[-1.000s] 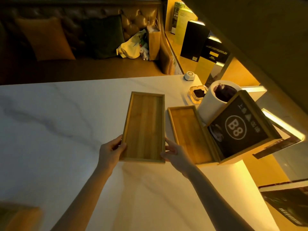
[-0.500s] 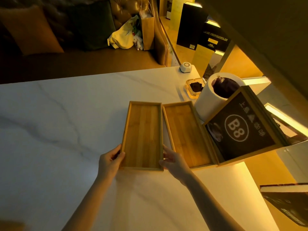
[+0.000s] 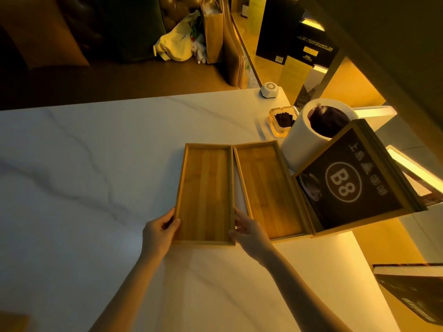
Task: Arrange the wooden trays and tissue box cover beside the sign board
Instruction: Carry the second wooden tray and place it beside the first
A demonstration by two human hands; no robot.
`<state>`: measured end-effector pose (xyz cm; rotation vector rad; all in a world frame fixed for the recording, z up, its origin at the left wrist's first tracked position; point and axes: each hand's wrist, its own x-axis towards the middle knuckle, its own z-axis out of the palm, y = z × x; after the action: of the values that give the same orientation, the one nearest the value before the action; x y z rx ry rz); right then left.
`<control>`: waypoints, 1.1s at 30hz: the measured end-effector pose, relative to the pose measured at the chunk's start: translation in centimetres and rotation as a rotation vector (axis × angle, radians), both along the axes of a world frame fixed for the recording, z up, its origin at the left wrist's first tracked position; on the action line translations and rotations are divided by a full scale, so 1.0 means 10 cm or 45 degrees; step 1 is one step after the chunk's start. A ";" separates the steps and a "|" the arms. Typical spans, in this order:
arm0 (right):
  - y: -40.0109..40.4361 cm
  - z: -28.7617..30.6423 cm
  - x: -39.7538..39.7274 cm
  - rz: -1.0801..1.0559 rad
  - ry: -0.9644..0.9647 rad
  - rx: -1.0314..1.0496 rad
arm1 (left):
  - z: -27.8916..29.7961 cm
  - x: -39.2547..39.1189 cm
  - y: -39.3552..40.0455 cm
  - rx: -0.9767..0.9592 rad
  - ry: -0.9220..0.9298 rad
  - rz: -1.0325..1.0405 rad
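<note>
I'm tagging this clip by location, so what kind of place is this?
Probably a café or lounge: a marble-look table carries a framed sign board marked B8, like a table number, an ashtray, and a leather sofa behind.

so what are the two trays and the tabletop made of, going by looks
Left tray and right tray: probably bamboo or light wood, smooth matte finish, judging by the lengthwise strips and grain lines. Tabletop: looks like white marble or a marble-look slab, with grey veins and a faint sheen; which one, I cannot tell.

Two wooden trays (image 3: pixel 206 192) side by side, sign board (image 3: pixel 354 183) just beside.
</note>
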<state>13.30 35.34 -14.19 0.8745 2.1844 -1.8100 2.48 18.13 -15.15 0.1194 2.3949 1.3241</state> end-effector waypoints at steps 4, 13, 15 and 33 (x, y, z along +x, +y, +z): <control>-0.02 -0.03 0.01 0.012 -0.019 0.048 | -0.04 0.03 0.02 -0.076 0.046 -0.021; -0.04 -0.09 -0.01 0.109 -0.076 0.368 | -0.08 0.04 0.03 -0.129 0.105 -0.018; -0.08 -0.10 0.00 0.059 -0.081 0.501 | -0.08 0.05 0.05 -0.131 0.103 -0.022; -0.17 -0.18 0.11 0.077 -0.076 0.853 | -0.18 0.14 0.08 -0.232 0.237 -0.101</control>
<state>14.41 33.59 -16.03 0.9318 2.7763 -0.9934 3.88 18.96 -16.93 0.2947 2.6235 1.0959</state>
